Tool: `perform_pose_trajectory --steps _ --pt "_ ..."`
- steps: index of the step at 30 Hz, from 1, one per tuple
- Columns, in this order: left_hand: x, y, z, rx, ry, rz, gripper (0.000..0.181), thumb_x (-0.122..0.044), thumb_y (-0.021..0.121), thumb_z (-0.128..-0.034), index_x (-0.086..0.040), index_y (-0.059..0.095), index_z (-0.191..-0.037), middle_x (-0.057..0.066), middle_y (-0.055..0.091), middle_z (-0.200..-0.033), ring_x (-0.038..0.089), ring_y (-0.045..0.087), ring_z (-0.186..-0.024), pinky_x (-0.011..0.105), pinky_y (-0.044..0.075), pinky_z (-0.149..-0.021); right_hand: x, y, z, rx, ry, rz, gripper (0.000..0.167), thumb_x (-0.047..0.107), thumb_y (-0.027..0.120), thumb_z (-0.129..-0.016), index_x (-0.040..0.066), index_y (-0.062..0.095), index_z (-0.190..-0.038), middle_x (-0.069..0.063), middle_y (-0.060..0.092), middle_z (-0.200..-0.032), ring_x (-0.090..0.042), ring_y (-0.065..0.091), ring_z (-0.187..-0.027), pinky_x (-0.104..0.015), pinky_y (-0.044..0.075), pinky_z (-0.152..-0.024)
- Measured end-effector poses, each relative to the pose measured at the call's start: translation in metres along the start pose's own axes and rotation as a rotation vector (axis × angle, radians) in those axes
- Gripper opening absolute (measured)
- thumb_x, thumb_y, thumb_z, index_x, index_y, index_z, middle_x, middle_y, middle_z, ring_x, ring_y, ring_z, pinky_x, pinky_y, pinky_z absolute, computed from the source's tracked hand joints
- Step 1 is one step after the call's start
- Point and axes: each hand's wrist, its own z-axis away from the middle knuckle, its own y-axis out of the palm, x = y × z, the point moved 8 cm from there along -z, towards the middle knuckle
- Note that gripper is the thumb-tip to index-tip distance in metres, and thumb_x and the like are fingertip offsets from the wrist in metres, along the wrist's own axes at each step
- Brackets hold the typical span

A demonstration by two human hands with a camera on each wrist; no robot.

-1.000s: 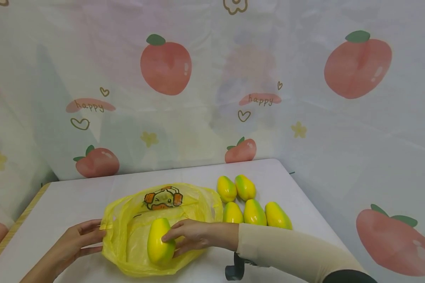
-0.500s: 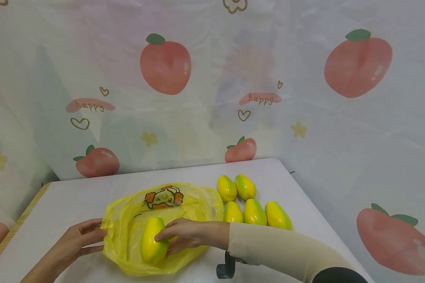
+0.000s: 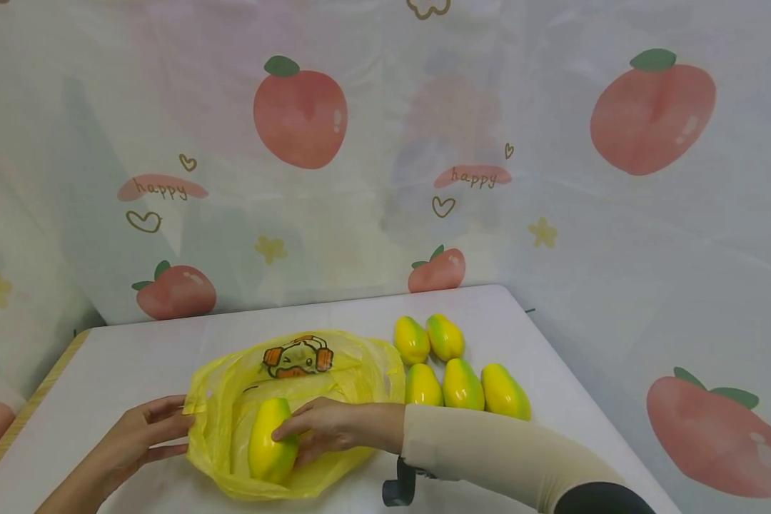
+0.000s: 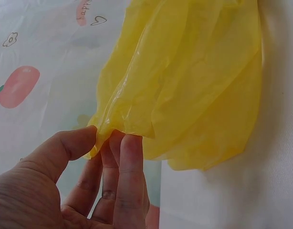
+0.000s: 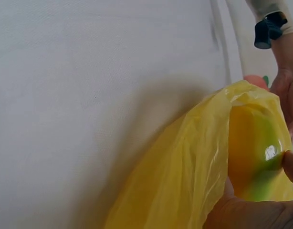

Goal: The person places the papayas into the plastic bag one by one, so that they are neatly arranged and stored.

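Observation:
A thin yellow plastic bag (image 3: 353, 357) printed with a duck in headphones lies on the table, its mouth toward me. My left hand (image 3: 148, 435) pinches the left edge of its mouth between thumb and fingers; the left wrist view shows the pinched plastic (image 4: 108, 126). In my right hand (image 3: 328, 428) I grip a shiny yellow-green mango (image 3: 271, 442) at the bag's mouth. The right wrist view has this mango (image 5: 256, 148) partly behind the yellow film, with a thumb and finger around it. Its far side is hidden.
Several more mangoes (image 3: 462, 385) lie right of the bag, close behind my right forearm. A white table (image 3: 148, 357) carries everything, and a curtain (image 3: 360, 214) printed with peaches hangs behind it. A dark camera mount (image 3: 400, 485) juts below my right wrist.
My right hand has moved left with the mango, a little deeper into the bag's mouth. My left hand keeps its pinch on the edge and has hardly moved.

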Motion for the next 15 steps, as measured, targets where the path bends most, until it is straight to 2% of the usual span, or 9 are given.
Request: perform_pose_trajectory --steps 15 --pt "-0.0026 0.0024 0.0004 0.047 0.035 -0.007 0.067 -0.024 0.064 -0.0965 0.009 0.034 -0.146 -0.007 0.065 -0.115 0.010 0.067 -0.100 0.040 0.059 -0.088 -0.0066 0.0045 -0.0088 -0.009 0.018 -0.019 0.029 0.009 0.065 -0.094 -0.004 0.063 -0.119 -0.011 0.064 -0.109 -0.038 0.064 -0.112 -0.048 0.051 -0.099"
